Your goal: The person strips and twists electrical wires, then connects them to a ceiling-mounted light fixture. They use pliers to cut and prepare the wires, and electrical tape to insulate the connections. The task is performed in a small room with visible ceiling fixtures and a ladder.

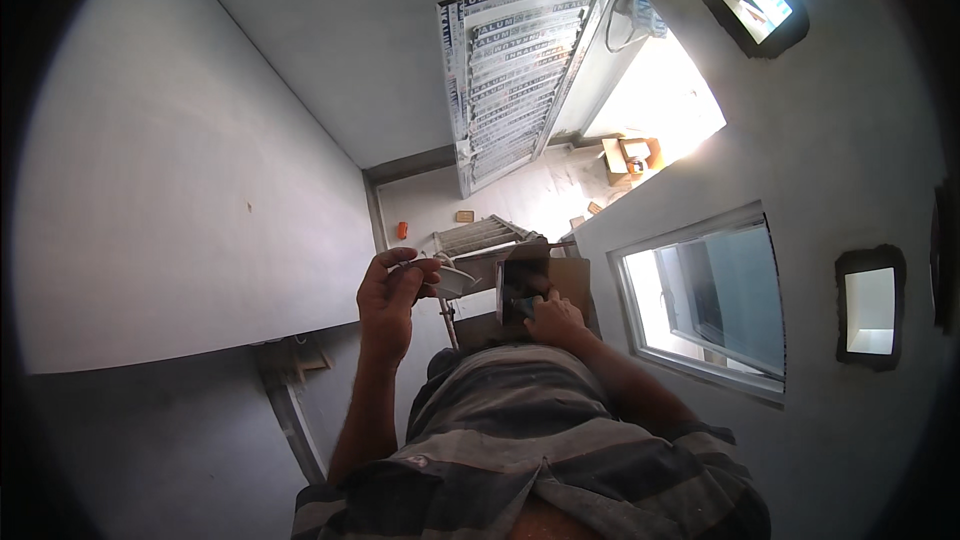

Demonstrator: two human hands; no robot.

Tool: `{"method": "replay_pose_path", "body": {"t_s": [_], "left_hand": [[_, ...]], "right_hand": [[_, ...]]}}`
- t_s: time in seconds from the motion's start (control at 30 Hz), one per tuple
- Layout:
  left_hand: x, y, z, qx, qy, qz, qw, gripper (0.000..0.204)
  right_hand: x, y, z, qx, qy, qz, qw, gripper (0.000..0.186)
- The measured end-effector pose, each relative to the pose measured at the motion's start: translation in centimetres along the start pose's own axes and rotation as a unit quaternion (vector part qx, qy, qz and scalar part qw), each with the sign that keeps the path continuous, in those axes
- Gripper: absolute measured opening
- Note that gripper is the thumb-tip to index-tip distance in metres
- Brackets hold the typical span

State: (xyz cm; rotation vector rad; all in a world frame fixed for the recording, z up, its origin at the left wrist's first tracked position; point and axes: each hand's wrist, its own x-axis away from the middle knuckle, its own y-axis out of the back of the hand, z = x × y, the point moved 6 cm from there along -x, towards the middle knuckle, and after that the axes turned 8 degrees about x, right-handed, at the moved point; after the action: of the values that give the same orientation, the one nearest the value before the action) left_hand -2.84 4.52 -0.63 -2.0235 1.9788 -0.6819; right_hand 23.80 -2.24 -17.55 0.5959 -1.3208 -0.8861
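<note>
My left hand is raised at the middle left, its thumb and fingers pinched together. A small thin thing seems to be between the fingertips, too small to name. Just beyond that hand is a white curved object, partly hidden by the fingers. In front of my body an open cardboard box stands with a dark inside. My right hand reaches over its near edge, fingers pointing into it. Shadow hides the fingertips, so whether they grip anything is unclear.
A stepladder stands just beyond the box. Farther off are a film-wrapped door panel, another open carton and a small orange object on the floor. A window is in the right wall.
</note>
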Motion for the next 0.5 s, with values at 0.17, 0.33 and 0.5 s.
{"method": "replay_pose_path", "body": {"t_s": [0.17,0.33,0.5], "left_hand": [[-0.1,-0.3,0.2,-0.010,0.031,0.007,0.999,0.009],[0.1,-0.6,-0.4,-0.018,0.030,0.000,0.999,0.008],[0.2,0.1,-0.1,-0.026,0.021,-0.002,0.999,0.006]], "right_hand": [[-0.7,1.0,2.0,0.047,0.037,0.062,0.996,0.048],[-5.7,-3.4,-0.7,0.022,0.101,0.149,0.983,0.057],[-5.9,-1.2,-1.5,-0.079,0.003,0.147,0.986,0.055]]}}
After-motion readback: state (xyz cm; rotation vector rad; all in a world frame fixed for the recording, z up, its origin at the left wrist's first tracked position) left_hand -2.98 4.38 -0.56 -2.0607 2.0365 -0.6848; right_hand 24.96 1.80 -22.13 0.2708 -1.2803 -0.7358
